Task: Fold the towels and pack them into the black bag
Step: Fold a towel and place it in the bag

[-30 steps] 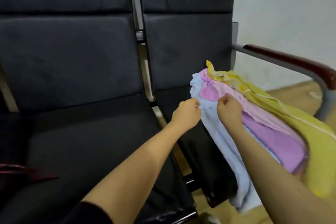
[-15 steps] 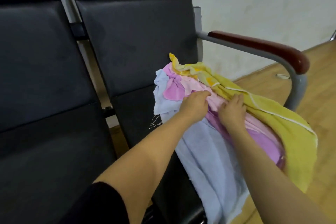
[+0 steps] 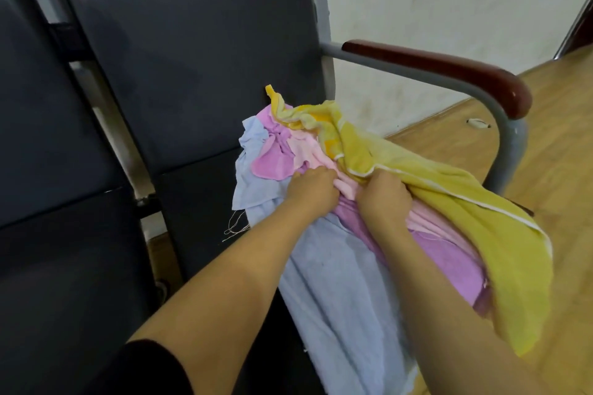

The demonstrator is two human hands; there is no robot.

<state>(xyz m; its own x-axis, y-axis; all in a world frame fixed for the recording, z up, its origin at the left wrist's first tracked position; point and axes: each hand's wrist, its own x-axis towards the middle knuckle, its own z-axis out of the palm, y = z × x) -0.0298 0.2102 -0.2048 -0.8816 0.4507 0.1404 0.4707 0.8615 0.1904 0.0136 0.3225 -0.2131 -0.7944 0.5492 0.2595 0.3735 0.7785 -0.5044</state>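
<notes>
— On the right-hand chair seat point(image 3: 205, 202), toward its front edge: heaped towels, blue towel point(image 3: 337, 282) hanging over the front, purple towel point(image 3: 276, 163) and pink towel point(image 3: 308, 151) above, yellow towel point(image 3: 417, 189) draped toward the armrest point(image 3: 433, 67).

— Hands?

— Left hand point(image 3: 313, 187) curled, pinching pink cloth. Right hand point(image 3: 383, 196) curled into the pink layer under the yellow hem.

— Step?

— Probably sorting one towel free; no folding done yet. No black bag in view.

— Next?

— Likely lifting the pink one clear without dragging the rest off.
</notes>
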